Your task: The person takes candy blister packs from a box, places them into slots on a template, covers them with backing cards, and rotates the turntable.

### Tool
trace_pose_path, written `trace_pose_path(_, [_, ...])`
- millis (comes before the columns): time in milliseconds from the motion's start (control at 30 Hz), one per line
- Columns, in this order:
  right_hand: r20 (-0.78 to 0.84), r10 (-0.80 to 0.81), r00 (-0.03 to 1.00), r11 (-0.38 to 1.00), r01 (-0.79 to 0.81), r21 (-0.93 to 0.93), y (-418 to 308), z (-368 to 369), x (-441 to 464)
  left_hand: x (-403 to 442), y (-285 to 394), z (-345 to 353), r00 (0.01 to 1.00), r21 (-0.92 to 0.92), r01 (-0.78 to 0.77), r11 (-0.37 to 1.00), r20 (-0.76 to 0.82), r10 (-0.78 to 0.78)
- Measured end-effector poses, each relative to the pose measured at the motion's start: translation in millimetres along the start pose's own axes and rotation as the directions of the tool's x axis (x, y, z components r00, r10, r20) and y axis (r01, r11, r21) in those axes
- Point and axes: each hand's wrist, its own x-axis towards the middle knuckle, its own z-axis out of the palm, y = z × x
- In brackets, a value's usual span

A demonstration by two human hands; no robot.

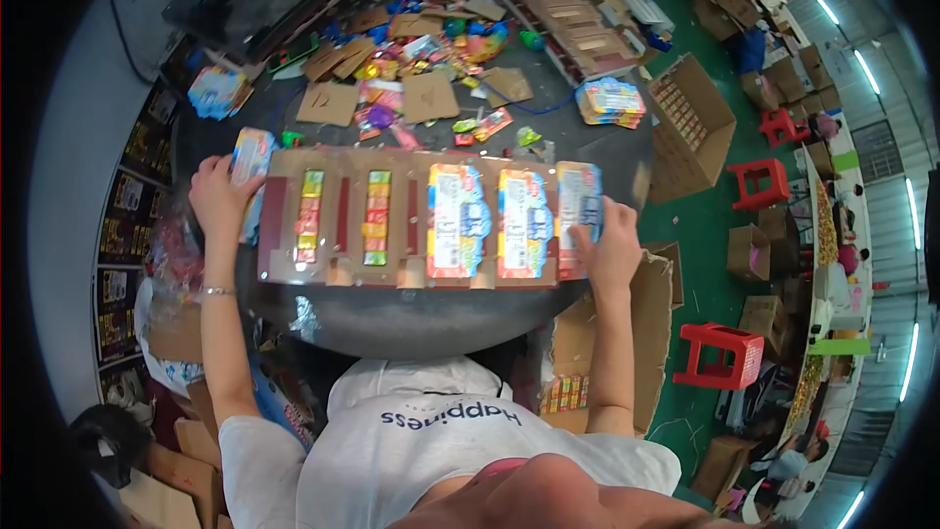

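Note:
A long brown tray point(397, 206) with slots lies across the table in front of me. Two upright strips of colourful wrapped sweets point(308, 217) sit in its left slots. Two printed cards point(454, 220) with wavy edges stand over slots farther right. At the tray's left end my left hand point(225, 194) is closed on a printed card point(253, 152), perhaps several stacked. My right hand point(612, 247) grips another printed card point(580, 191) at the tray's right end, thumb on its face. Whether that card touches the tray, I cannot tell.
Behind the tray lie scattered cardboard pieces point(431, 96) and wrappers. Card stacks point(609, 103) lie at both sides of the dark table point(392, 318). A slotted rack point(558, 15) stands at the back right. An open carton point(690, 127) and red stools point(720, 355) are on the right.

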Motion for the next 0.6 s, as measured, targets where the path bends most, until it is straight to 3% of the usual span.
trace_pose_path(33, [-0.013,-0.001,1.000,1.000,0.001,0.014,-3,1,-2,0,8,-12,0.993,0.269,-0.092,0.959,-0.049,0.109])
trace_pose_path(100, [-0.003,0.041,0.999,0.992,-0.041,0.121,12,8,-3,9,3,-19,0.989,0.038,0.088,0.995,0.119,-0.092])
trace_pose_path(167, [-0.039,0.065,0.997,0.976,-0.055,0.209,7,-14,2,25,-36,-19,0.944,-0.210,0.103,0.972,0.328,-0.029])
trace_pose_path(200, [0.005,0.268,0.963,0.822,-0.231,0.520,8,-22,0,27,-69,0,0.938,-0.620,0.112,0.776,0.325,0.124])
trace_pose_path(233, [0.002,0.302,0.953,0.608,-0.194,0.770,-1,-32,0,23,-55,-16,0.925,-0.799,0.252,0.545,0.365,0.108])
trace_pose_path(300, [0.090,0.237,0.967,0.375,-0.176,0.910,-68,-53,4,17,-31,-44,0.901,-0.891,0.379,0.251,0.417,0.119])
trace_pose_path(367, [0.367,-0.025,0.930,0.419,-0.324,0.848,-114,-25,1,-2,1,-39,0.955,-0.964,0.245,0.099,0.257,0.144])
trace_pose_path(433, [0.580,-0.298,0.758,0.479,-0.407,0.778,-166,2,3,-30,35,-35,0.898,-0.898,0.314,0.309,0.387,0.209])
trace_pose_path(467, [0.555,-0.292,0.779,0.551,-0.338,0.763,-185,23,5,-44,54,-26,0.893,-0.887,0.367,0.281,0.420,0.161])
trace_pose_path(500, [0.530,-0.289,0.797,0.617,-0.268,0.740,-195,39,7,-53,66,-17,0.917,-0.873,0.318,0.369,0.382,0.112])
trace_pose_path(533, [0.536,-0.288,0.793,0.620,-0.272,0.736,-198,43,10,-55,73,-17,0.939,-0.759,0.158,0.632,0.314,0.142])
trace_pose_path(567, [0.556,-0.272,0.785,0.722,-0.215,0.657,-200,46,13,-55,78,-20,0.948,-0.561,-0.017,0.828,0.254,0.192])
trace_pose_path(600, [0.574,-0.255,0.778,0.810,-0.152,0.567,-202,47,15,-56,83,-25,0.948,-0.562,-0.010,0.827,0.258,0.187])
